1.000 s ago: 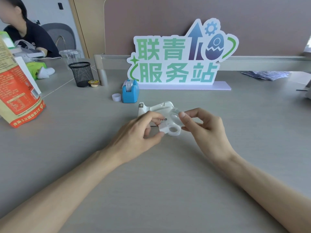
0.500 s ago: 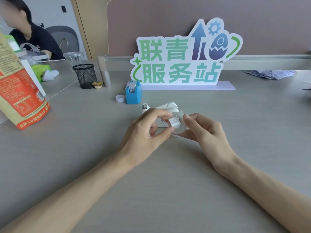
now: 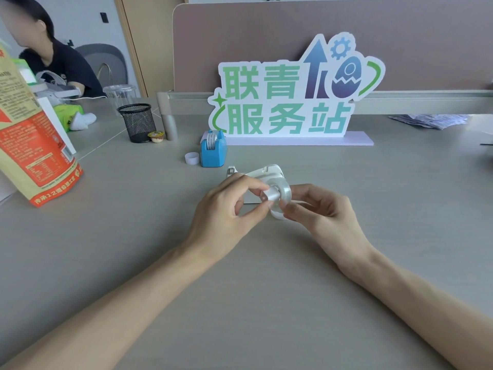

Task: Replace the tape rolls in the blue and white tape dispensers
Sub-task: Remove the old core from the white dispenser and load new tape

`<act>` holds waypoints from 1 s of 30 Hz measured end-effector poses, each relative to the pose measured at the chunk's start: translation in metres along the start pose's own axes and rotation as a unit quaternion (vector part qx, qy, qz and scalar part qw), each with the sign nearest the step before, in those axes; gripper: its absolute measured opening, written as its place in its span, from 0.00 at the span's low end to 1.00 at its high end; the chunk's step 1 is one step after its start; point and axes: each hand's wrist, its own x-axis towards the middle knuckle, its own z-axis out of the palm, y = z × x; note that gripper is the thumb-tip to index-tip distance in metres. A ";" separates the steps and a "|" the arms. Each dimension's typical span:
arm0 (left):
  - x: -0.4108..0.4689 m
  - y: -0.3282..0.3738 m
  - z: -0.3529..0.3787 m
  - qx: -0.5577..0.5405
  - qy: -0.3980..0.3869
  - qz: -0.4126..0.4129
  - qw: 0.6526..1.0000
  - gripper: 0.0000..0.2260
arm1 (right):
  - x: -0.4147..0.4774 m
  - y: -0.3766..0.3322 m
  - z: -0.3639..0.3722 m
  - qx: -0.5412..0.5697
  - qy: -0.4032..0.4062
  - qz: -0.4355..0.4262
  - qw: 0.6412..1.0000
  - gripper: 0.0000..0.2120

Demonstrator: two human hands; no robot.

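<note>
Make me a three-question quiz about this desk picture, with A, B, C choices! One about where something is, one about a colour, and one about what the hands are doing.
1. Where is the small white ring?
A. Just left of the blue tape dispenser
B. Inside the black mesh cup
C. On the big sign's base

2. What colour is the dispenser right behind the hands?
A. Red
B. White
C. Black

3. What are the hands doing?
A. Lying flat on the desk
B. Holding the orange bag
C. Pinching a clear tape roll with a white core between them

Answers:
1. A: the ring sits on the desk beside the blue dispenser's left side.
2. B: the white tape dispenser shows just above the fingers.
3. C: the left hand and right hand both grip the roll, the left fingertips on its core.
</note>
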 end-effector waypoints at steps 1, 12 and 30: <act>0.000 0.000 0.000 0.002 -0.001 0.000 1.000 0.07 | 0.000 0.000 0.000 -0.002 0.000 -0.002 1.000 0.06; -0.001 -0.003 0.000 0.003 -0.008 -0.008 1.000 0.06 | 0.000 0.006 0.002 -0.069 -0.003 -0.022 0.997 0.08; -0.001 -0.004 0.000 0.005 0.002 0.006 1.000 0.07 | -0.003 0.004 0.002 -0.038 -0.018 -0.051 0.998 0.10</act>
